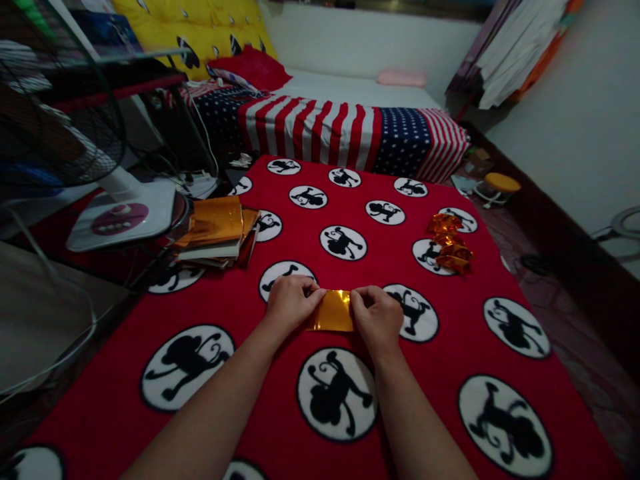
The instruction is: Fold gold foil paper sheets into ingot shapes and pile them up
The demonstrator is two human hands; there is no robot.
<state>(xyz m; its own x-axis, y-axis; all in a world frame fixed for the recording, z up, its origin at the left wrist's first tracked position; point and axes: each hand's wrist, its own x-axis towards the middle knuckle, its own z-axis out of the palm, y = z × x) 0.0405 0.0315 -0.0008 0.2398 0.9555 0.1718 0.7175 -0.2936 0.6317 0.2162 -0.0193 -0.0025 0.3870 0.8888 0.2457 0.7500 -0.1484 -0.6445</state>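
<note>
A small sheet of shiny gold foil paper (336, 312) lies near the middle of the red cloth, its surface catching the light. My left hand (293, 303) pinches its left side near the upper corner between thumb and fingers. On the opposite side, my right hand (379, 317) grips the upper right corner in the same way. A stack of gold foil sheets (215, 223) with pale undersides rests at the left edge of the cloth. Several folded gold foil pieces (450, 243) sit in a shiny heap to the right.
A red cloth (320, 270) with black monkey figures in white circles covers the surface. At left stands a fan with a white base (125, 207). Behind is a bed with a striped, starred cover (320, 130). A yellow-topped stool (501, 183) stands at right.
</note>
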